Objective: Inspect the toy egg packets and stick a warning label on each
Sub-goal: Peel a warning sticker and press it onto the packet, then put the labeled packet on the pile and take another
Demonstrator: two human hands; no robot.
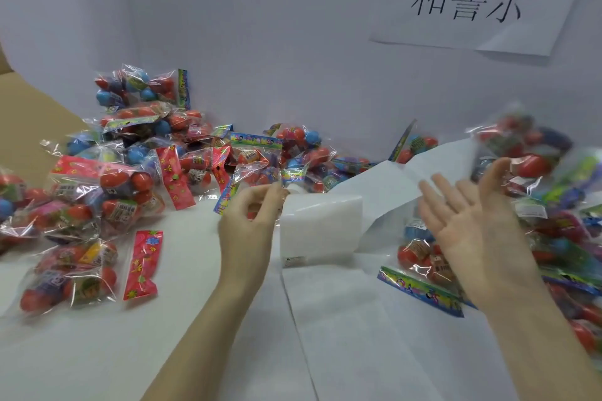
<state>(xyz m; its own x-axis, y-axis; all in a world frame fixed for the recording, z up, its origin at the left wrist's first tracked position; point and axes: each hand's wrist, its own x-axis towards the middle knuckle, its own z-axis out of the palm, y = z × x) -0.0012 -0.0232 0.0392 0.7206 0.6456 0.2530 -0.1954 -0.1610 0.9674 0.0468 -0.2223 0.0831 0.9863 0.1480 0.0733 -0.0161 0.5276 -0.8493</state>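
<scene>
Left hand (249, 215) pinches a packet (257, 169) — right hand (469, 215) spread flat, fingers apart, holding nothing.

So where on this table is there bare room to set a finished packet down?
Bare white table lies near the front edge, left of the left hand's forearm, below the pink-header packet. Another patch sits between the forearms, below the white label roll. Left pile and right pile are crowded.

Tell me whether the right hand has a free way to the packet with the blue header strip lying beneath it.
Probably yes: the right hand is open, holds nothing and hovers directly above that packet, with nothing between.
</scene>
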